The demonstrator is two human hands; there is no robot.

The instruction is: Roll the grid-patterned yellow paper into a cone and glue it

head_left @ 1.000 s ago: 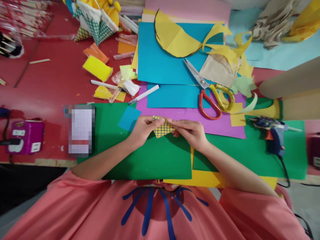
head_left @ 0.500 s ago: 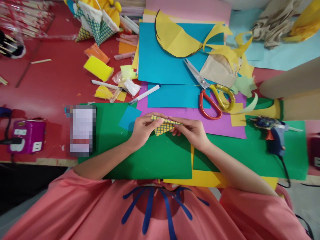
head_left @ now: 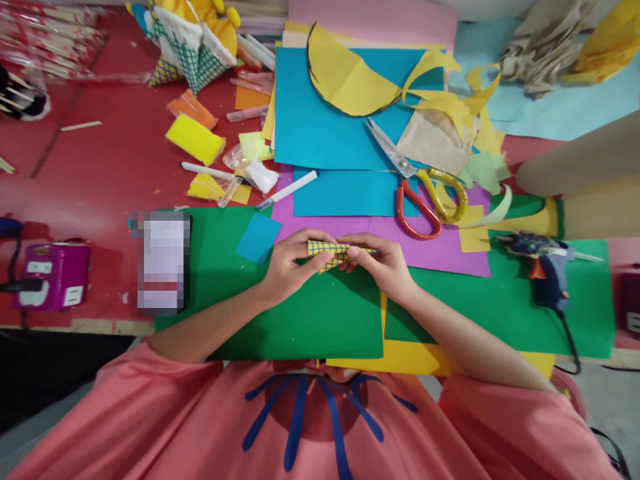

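Observation:
Between both hands is a small yellow paper cone (head_left: 320, 249) with a blue-green grid on it, lying on its side with its point to the right. My left hand (head_left: 293, 264) grips the wide end, thumb in front and fingers behind. The thumb and fingers of my right hand (head_left: 385, 264) pinch it toward the narrow end. Both hands are just above a green sheet (head_left: 300, 320). Beyond them lie a purple sheet (head_left: 440, 253) and scissors (head_left: 405, 170) with one red and one yellow handle, blades apart.
A glue gun (head_left: 550, 267) lies at the right, near a beige cylinder (head_left: 575, 180). A yellow semicircle (head_left: 345, 77) rests on blue sheets (head_left: 300, 133). White markers (head_left: 290, 190), a pixelated phone-like object (head_left: 163, 263) and a purple box (head_left: 53, 273) are at the left.
The patterned paper has been rolled tighter: its loose lower flap has shrunk and it now looks like a narrow cone. My right thumb has come onto its front.

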